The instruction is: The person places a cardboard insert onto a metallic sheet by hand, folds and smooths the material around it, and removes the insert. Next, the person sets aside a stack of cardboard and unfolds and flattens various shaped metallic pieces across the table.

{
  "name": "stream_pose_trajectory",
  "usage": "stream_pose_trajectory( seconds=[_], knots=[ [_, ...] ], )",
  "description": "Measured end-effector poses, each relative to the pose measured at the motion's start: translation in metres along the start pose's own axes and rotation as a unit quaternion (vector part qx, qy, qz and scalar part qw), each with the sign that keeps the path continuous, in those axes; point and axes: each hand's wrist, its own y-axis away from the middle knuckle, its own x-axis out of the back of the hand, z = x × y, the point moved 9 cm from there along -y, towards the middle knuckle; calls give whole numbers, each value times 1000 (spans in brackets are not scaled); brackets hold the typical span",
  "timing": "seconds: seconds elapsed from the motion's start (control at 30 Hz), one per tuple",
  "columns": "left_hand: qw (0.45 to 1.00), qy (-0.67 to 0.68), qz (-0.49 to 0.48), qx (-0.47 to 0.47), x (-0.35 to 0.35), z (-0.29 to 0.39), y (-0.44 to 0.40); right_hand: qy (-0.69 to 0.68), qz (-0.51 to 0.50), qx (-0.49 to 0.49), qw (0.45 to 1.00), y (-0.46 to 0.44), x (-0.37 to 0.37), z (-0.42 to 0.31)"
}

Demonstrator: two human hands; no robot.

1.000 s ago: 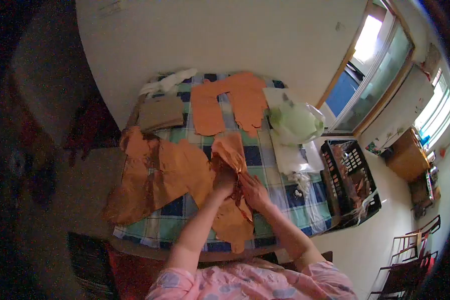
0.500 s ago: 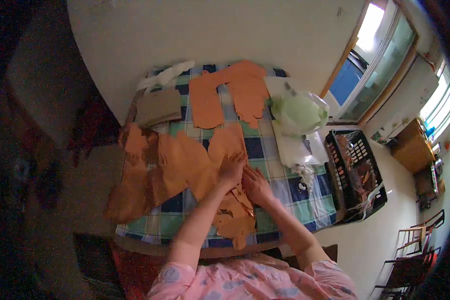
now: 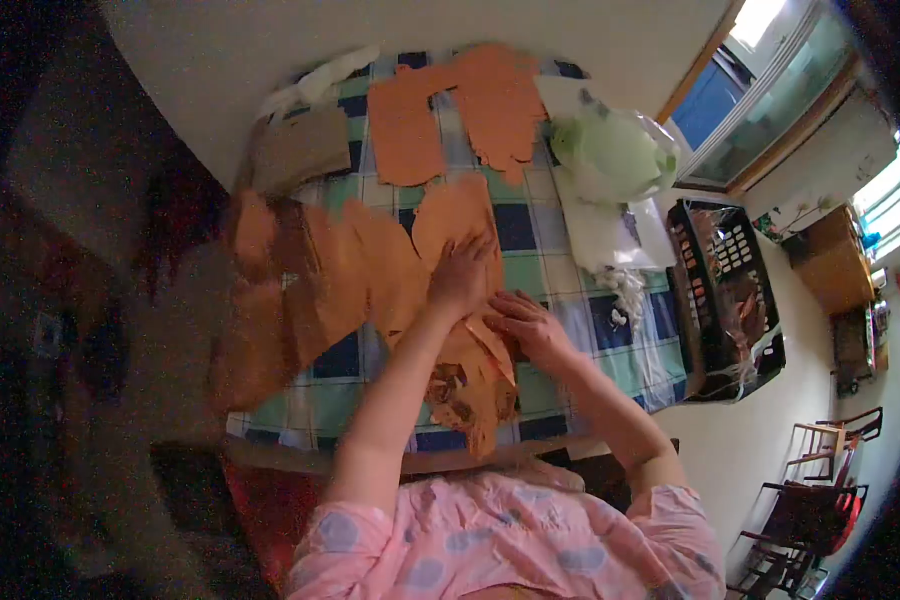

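My left hand (image 3: 462, 277) lies flat with fingers spread on an orange-brown sheet piece (image 3: 460, 215) at the middle of the checked cloth (image 3: 520, 228). Just to its right, my right hand (image 3: 523, 321) rests on the right edge of the same piece, fingers stretched out. Below my hands the piece has a loose, folded flap and dark patches. A larger orange-brown sheet (image 3: 340, 270) spreads to the left, meeting or overlapping this piece. Farther back lies an orange arch-shaped stack (image 3: 405, 135).
A grey-brown folded stack (image 3: 301, 150) and white material (image 3: 330, 77) lie at the back left. To the right are a pale green plastic bag (image 3: 613, 155), white scraps (image 3: 625, 290) and a black basket (image 3: 685, 300) beside the table. Chairs (image 3: 805, 515) stand far right.
My left hand has moved up the piece and flattened, its fingers opening. My right hand stays at the right edge. The camera view has tilted, so the table appears higher.
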Motion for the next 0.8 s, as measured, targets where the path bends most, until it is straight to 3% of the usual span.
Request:
stream_pose_trajectory(
  seconds=[0.23,0.43,0.63,0.8],
  knots=[
    [999,19,28,-14,3,0,-1,-4,-40,71,997,28,0,-11],
    [999,38,25,-3,3,-1,-2,-100,-81,75,989,38,17,-40],
    [998,29,46,-18,6,1,0,-95,-80,93,988,62,9,-40],
    [998,33,50,-28,5,0,-3,-135,-90,51,985,76,14,-59]
  ],
)
